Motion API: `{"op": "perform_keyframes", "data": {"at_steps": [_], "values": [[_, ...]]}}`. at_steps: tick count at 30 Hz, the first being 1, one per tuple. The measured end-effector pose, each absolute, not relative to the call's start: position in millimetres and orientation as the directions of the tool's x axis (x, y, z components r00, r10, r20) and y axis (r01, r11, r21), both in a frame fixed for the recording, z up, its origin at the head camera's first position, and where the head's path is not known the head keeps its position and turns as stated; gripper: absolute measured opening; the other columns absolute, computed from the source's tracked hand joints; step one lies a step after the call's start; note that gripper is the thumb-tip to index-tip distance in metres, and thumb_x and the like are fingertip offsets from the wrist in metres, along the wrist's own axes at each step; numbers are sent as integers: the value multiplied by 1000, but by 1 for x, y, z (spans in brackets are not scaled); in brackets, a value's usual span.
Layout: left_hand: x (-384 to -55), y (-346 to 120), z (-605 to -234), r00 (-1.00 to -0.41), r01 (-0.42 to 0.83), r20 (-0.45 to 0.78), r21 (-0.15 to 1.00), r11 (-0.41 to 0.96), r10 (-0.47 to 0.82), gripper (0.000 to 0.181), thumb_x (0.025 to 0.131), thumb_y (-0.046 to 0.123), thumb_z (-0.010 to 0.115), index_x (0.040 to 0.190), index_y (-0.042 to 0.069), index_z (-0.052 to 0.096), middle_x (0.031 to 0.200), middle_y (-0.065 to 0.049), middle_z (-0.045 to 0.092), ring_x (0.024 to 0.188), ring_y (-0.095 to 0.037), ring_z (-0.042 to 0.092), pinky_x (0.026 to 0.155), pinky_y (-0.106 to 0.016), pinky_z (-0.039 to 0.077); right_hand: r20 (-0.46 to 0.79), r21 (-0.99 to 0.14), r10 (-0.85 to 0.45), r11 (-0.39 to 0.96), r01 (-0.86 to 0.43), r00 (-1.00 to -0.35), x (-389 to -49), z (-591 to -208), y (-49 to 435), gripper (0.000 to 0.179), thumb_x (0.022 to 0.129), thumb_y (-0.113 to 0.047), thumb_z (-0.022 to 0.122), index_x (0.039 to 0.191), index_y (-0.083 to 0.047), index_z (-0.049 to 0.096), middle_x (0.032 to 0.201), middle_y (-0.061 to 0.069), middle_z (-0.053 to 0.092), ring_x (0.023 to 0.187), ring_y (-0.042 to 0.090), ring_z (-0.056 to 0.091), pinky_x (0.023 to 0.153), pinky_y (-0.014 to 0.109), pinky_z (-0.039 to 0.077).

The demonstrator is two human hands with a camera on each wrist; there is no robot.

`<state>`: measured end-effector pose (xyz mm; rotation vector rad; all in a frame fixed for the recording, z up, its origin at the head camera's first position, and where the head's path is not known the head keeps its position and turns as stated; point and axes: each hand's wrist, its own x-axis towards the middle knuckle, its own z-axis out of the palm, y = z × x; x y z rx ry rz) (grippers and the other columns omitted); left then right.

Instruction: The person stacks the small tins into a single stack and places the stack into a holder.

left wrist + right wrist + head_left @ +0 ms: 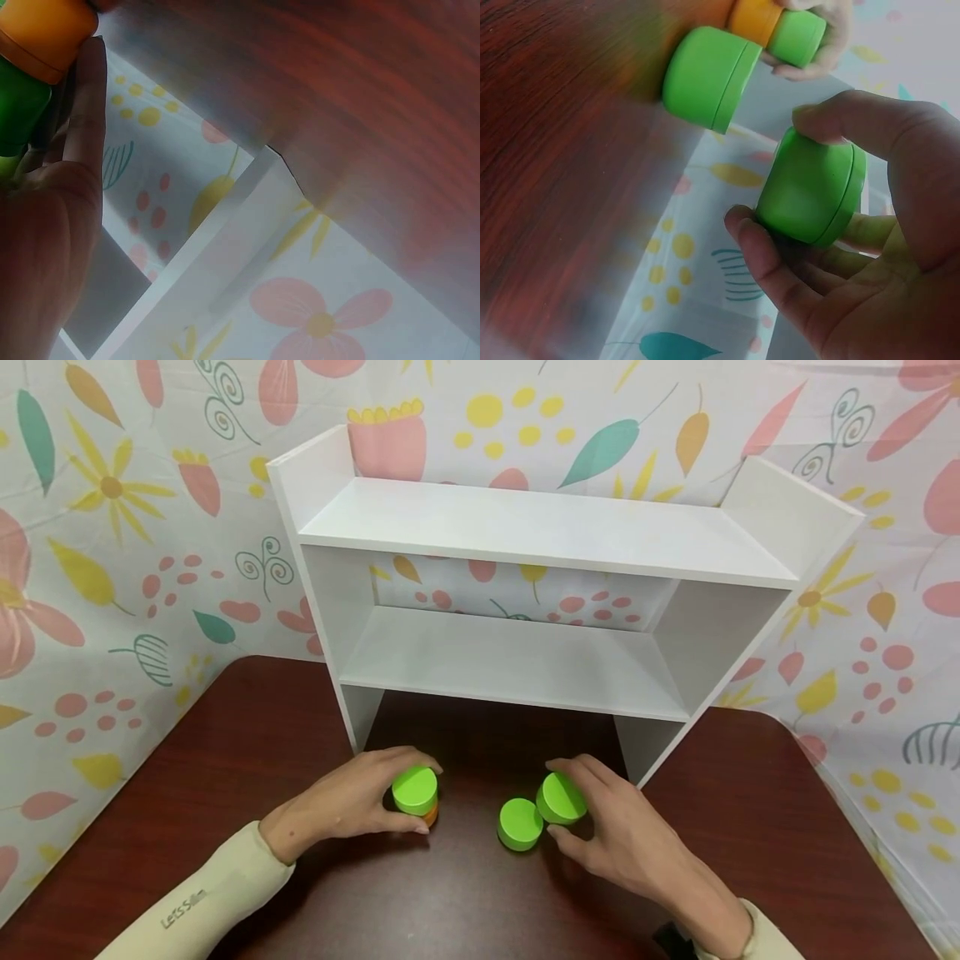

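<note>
In the head view my left hand grips a small round lidded green jar between thumb and fingers. Directly under that jar is an orange jar, mostly hidden from above; the right wrist view shows the orange jar stacked against the green one. My right hand pinches another green jar by its sides, tilted and raised off the table. Just left of it, a third green jar stands upright on the table, its edge overlapped by the held jar in the head view.
A white two-tier shelf unit stands behind the hands on the dark red-brown table. Its side panels come down just beyond both hands. Flower-patterned cloth hangs around the back and sides.
</note>
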<state>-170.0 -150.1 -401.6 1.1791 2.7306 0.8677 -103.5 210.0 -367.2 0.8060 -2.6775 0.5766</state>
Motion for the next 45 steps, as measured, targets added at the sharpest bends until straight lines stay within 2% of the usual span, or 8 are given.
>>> {"op": "perform_keyframes", "data": {"at_steps": [14,45], "values": [[-170,-150,-403,-710,659,176,507,555,682,68,83,48,91,139,25,62,129,10,64,112,-6,63,97,-36,57,364,-305,-469,756,-579,-805,-106,-365,204,69,76,-18,92,137,-8,61,118,-8,62,93,3,59,82,28,57],[-169,-150,-403,-708,659,177,512,551,683,67,83,47,91,138,21,63,128,12,63,110,-6,62,95,-32,56,347,-328,-498,730,-600,-795,-114,-360,192,71,76,-20,94,138,-8,61,119,-6,62,92,4,59,82,29,58]]}}
